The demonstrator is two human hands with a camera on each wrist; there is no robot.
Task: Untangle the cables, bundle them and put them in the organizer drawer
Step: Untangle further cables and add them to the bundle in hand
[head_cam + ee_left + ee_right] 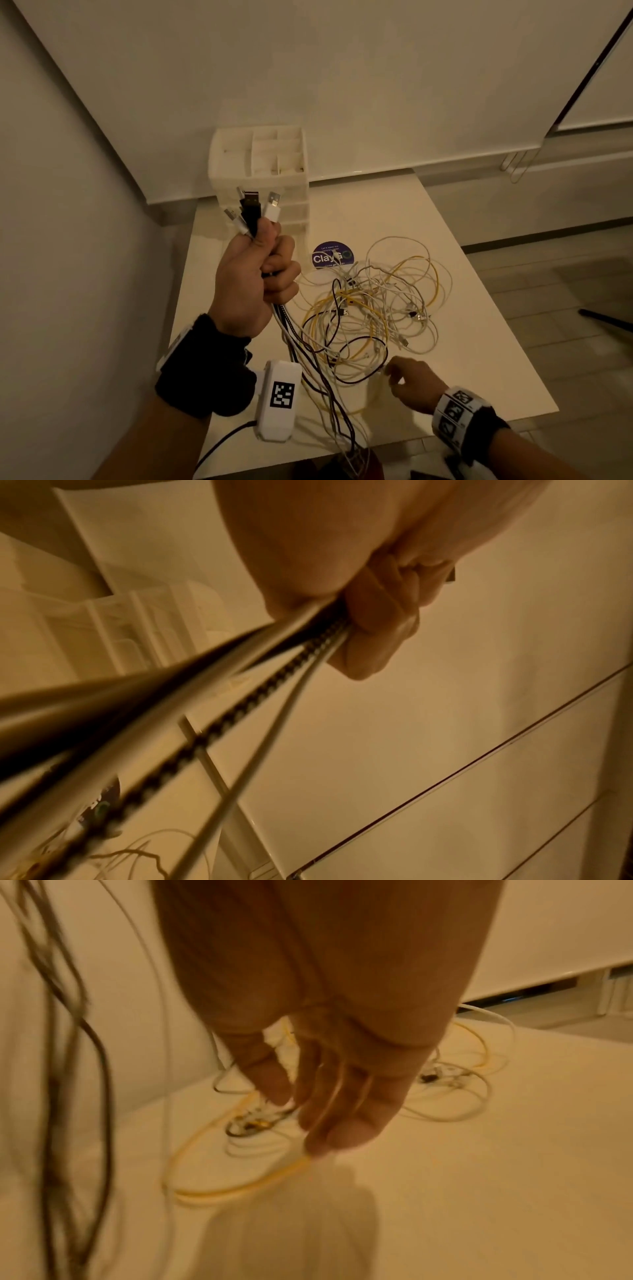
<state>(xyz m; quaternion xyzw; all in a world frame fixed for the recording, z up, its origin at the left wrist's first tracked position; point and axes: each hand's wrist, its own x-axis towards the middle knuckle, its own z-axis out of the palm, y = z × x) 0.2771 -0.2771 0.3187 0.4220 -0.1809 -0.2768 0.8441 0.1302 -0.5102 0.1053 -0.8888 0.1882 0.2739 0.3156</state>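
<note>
- Left hand [255, 281] is raised above the counter's [479, 329] left side, fist clamped round a bunch of cable ends [255, 212]; USB plugs, black and white w/ metal tips, stick up out of the top of the fist.
- Left wrist view: fingers [380, 620] curled tight on the strands – smooth white, glossy black, and one braided black-and-white [260, 693] – running taut down from the fist.
- Those strands hang from the fist, pass over the counter's near edge and drop below it.
- Tangle of cables [373, 308] lies mid-counter, loose overlapping loops: thin white, yellow, dark; small connectors in among them.
- Right hand [411, 385] is low by the near edge, at the near side of the tangle. Wrist view is blurred: fingers [346, 1123] point down, loosely apart, tips at a yellow loop [240, 1191]; can't tell if it's pinched.
- Organizer [260, 161], white plastic, boxy, at the far-left corner: open-top compartments, contents unclear; drawer fronts below, partly hidden by the plugs.
- Round purple sticker [332, 255] flat on the counter betw. organizer and tangle.
</note>
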